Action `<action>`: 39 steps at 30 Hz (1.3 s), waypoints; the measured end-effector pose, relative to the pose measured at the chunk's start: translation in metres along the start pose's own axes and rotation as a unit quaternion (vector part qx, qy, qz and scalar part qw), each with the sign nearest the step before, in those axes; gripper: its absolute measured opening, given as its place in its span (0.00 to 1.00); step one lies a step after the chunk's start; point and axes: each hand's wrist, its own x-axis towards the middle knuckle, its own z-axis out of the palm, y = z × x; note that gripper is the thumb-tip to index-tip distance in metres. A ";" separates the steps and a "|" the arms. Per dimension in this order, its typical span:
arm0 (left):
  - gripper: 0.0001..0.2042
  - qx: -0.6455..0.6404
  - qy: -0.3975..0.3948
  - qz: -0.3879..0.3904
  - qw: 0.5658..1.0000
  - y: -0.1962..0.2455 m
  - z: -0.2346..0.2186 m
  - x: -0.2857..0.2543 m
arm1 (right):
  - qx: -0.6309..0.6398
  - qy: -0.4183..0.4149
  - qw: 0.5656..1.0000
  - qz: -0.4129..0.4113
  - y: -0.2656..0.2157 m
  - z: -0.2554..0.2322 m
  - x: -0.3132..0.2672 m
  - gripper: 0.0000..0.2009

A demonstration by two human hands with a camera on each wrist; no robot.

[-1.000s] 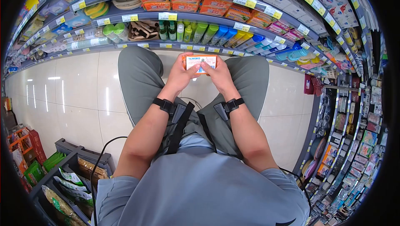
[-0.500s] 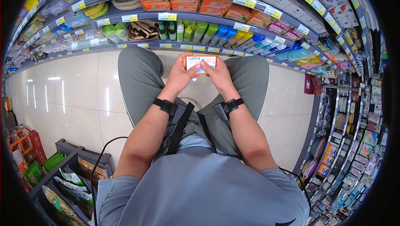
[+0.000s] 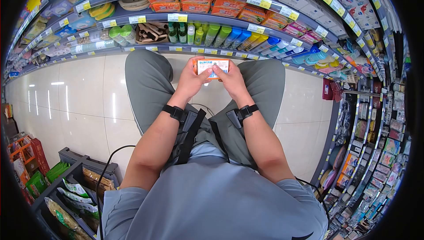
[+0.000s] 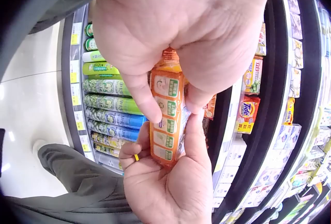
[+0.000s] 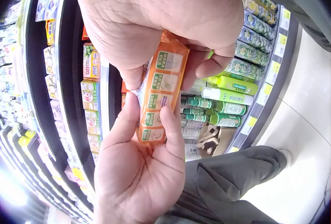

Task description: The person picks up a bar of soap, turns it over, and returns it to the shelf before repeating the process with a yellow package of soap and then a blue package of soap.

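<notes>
An orange-wrapped soap bar (image 3: 206, 63) with a white printed panel is held between both hands, over the gap between the knees. My left hand (image 3: 191, 80) grips its left end and my right hand (image 3: 234, 80) its right end. Both thumbs lie on the white panel, their tips close together near its middle. From the left wrist, the bar's narrow side (image 4: 166, 113) shows a row of small pictures with green labels. The fingertips of both hands press along its edges there. In the right wrist view, the same bar (image 5: 160, 92) tilts between the two hands.
A shelf of bottles and tubes (image 3: 212, 36) stands just ahead, below stacked orange soap packs (image 3: 196, 2). More packed shelving (image 3: 371, 138) curves along the right. At the lower left is a dark rack (image 3: 79, 162) with bagged goods. Tiled floor (image 3: 84, 94) shows beside the knees.
Both hands and the soap bar stay in nearly the same place. Lettering on the white panel looks a little different from a second ago.
</notes>
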 end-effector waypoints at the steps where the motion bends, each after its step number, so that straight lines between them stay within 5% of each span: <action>1: 0.25 0.000 0.000 -0.001 1.000 0.000 0.000 0.000 | -0.009 0.002 1.000 0.007 0.000 0.000 0.000 0.23; 39: 0.25 0.013 0.005 -0.010 1.000 0.003 0.001 -0.002 | -0.041 0.011 0.999 0.003 0.002 -0.001 0.000 0.25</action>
